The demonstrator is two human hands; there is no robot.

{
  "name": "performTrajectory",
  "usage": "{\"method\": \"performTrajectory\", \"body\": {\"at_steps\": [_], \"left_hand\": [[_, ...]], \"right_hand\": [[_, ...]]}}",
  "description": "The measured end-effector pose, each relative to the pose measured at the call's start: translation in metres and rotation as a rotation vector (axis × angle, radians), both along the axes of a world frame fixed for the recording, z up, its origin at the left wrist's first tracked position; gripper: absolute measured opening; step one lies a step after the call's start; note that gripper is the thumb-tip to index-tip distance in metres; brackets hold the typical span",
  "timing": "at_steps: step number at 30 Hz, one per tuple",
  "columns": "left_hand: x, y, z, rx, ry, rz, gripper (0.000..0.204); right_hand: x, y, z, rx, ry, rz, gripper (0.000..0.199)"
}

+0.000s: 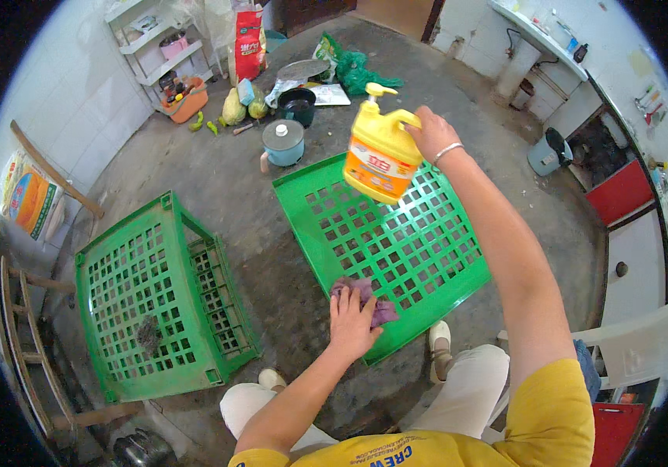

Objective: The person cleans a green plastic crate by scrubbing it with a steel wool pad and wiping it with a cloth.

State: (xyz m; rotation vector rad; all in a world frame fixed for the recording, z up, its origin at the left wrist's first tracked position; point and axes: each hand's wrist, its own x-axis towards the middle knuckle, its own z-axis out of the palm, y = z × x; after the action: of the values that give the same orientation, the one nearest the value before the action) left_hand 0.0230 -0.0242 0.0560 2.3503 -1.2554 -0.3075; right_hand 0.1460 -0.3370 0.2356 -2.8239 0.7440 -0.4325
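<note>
The right hand (426, 132) is closed around the handle of a yellow pump bottle (381, 152) of dish soap, holding it up in the air above the far edge of a flat green plastic lattice panel (419, 249). The panel lies tilted on the concrete floor (225, 187), its near corner close to the person's feet. The left hand (352, 315) presses flat, fingers together, on a purple rag (373, 300) that sits on the near edge of that panel (the rag is partly hidden under the palm).

To the left stands a green plastic crate (155, 300), tipped on its side with its open face turned toward the panel — well apart from both hands.

The floor is grey, stained and damp-looking in patches. Beyond the panel, things lie scattered on it: a small light-blue pot (282, 144) with a lid, a black pot (296, 105), a green plastic bag (357, 71) and a red sack (249, 43). An orange basket (186, 100) sits at the foot of a white shelf rack (155, 47) against a white tiled wall (61, 101). At the left edge a wooden ladder-like frame (26, 342) lies along the wall. On the right — past the arm — there are red cabinet doors (622, 191), a white plastic chair (637, 342) and a grey bucket (545, 152).
</note>
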Motion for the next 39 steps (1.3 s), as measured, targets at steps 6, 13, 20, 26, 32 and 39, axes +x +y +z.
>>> {"method": "performTrajectory", "body": {"at_steps": [6,13,20,26,32,39], "left_hand": [[-0.004,0.005,0.006,0.078,-0.109,-0.014,0.069],[0.016,-0.012,-0.005,-0.034,-0.133,0.080,0.021],[0.033,-0.033,0.014,-0.794,1.116,0.512,0.039],[0.032,-0.023,-0.013,-0.473,0.449,0.544,0.052],[0.023,0.003,-0.059,-0.201,0.430,0.680,0.072],[0.029,-0.011,-0.039,-0.073,0.581,0.616,0.073]], "right_hand": [[-0.064,-0.038,-0.039,0.053,-0.037,-0.098,0.029],[-0.115,-0.030,-0.080,-0.244,-0.460,-0.046,0.052],[-0.175,0.123,-0.137,1.243,-0.058,0.039,0.049],[-0.133,0.128,-0.201,1.159,-0.112,0.152,0.039],[-0.004,0.092,-0.171,0.661,-0.391,0.115,0.038],[0.096,0.059,-0.230,-0.116,-0.054,-0.129,0.040]]}}
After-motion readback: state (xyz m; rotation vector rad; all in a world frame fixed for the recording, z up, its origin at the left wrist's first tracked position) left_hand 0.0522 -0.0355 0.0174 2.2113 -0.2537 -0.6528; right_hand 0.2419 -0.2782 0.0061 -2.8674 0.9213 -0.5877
